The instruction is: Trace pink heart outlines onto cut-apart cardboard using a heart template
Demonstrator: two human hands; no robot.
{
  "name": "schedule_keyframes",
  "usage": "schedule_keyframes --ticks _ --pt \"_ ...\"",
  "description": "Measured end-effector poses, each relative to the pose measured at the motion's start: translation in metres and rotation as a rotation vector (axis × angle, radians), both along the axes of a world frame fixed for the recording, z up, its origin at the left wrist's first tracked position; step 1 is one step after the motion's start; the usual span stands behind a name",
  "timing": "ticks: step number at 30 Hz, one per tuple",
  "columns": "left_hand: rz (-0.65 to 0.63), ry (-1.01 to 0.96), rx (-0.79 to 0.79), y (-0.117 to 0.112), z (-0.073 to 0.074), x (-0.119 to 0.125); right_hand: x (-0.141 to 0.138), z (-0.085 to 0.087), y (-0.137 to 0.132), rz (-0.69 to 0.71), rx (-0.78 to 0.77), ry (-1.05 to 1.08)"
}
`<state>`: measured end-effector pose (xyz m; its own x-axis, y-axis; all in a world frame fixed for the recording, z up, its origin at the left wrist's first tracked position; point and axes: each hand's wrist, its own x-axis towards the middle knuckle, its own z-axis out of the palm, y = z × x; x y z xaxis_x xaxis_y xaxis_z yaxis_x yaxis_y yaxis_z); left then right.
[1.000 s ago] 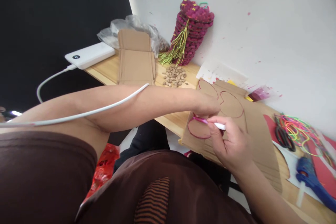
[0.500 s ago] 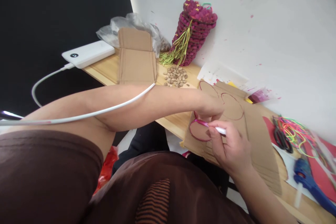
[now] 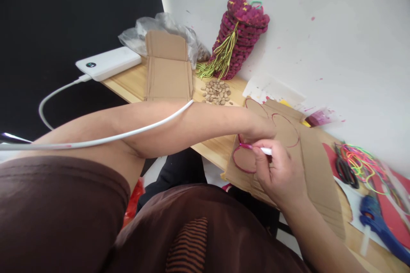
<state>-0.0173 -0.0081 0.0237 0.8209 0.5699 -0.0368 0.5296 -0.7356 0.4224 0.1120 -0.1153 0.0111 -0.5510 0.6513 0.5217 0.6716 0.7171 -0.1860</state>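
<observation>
My right hand (image 3: 282,175) is closed around a slim paintbrush (image 3: 266,151) with a white handle and a pink-stained tip. The tip points left and meets the dark red outline of a rounded shape on a flat cardboard sheet (image 3: 315,170). My left hand (image 3: 259,129) reaches across from the left and rests on the sheet just beyond the brush. Its fingers are turned away and mostly hidden. More red curved outlines show on the sheet around both hands.
A white cable (image 3: 128,133) lies over my left arm from a power bank (image 3: 109,63). Behind the arm are folded cardboard (image 3: 169,79), pistachio-like shells (image 3: 218,92) and a purple shell-covered vase (image 3: 240,38). Black scissors (image 3: 346,170), neon cords (image 3: 365,160) and a blue glue gun (image 3: 378,224) lie right.
The brush tip has moved slightly up and left along the outline, with my right hand tilting along. My left hand stays on the cardboard. The whole view has shifted a little.
</observation>
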Motion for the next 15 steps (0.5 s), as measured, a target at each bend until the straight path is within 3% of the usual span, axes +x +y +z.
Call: schedule_keyframes --ticks 4,15 --pt "-0.073 0.121 -0.02 -0.0006 0.0031 -0.0013 0.0008 0.0 -0.0009 -0.028 0.015 -0.019" --pt "-0.088 0.192 0.0 0.002 0.0013 0.0001 -0.0013 0.0029 0.0007 0.01 0.011 -0.057"
